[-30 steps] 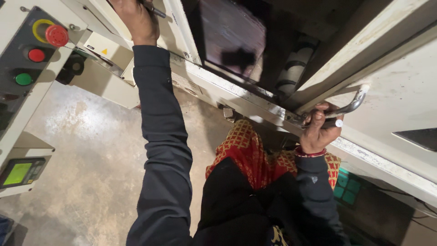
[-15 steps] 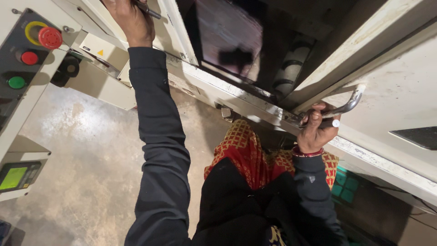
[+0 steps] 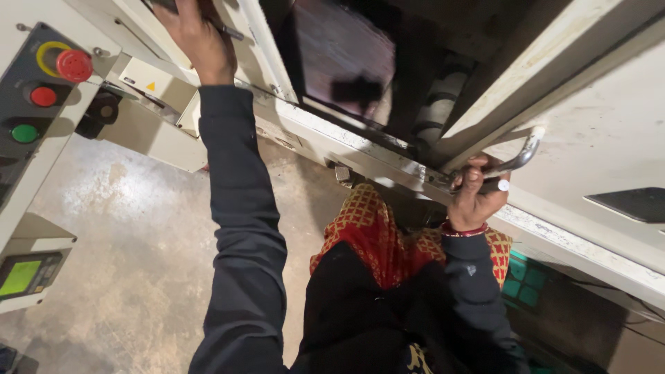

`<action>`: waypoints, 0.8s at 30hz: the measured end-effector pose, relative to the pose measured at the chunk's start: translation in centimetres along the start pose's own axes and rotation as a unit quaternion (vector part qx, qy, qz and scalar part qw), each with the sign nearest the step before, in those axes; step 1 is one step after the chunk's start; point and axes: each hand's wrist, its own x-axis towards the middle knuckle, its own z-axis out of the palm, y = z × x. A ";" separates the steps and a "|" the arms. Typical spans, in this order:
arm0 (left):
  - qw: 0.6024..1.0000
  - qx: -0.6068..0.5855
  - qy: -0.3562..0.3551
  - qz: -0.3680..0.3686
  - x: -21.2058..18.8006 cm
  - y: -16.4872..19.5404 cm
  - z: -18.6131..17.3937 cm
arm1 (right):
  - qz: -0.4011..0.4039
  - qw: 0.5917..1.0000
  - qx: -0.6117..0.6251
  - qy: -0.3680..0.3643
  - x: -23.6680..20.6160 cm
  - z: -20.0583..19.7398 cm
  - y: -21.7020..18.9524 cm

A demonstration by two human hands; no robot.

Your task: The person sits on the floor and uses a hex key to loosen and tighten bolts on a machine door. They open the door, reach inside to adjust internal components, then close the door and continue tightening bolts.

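Small green-lit screen (image 3: 19, 275) at lower left; yellow triangular warning label (image 3: 150, 86) on cream panel

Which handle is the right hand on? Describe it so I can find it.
Start at the big cream machine door on the right. Along its lower left edge runs a curved, shiny metal bar handle, with the right hand wrapped around it. It is the only bare-metal bar there.

To my left I see a grey control panel (image 3: 34, 90) carrying a red mushroom button (image 3: 74, 65), a red round button (image 3: 43, 96) and a green one (image 3: 24, 133), a small green-lit display (image 3: 21, 275) below, above stained concrete floor (image 3: 125, 263).
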 end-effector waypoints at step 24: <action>0.753 -0.262 -0.540 -0.269 -20.2 24.5 20.3 | 0.006 0.976 -0.194 0.102 -0.2 1.8 -0.5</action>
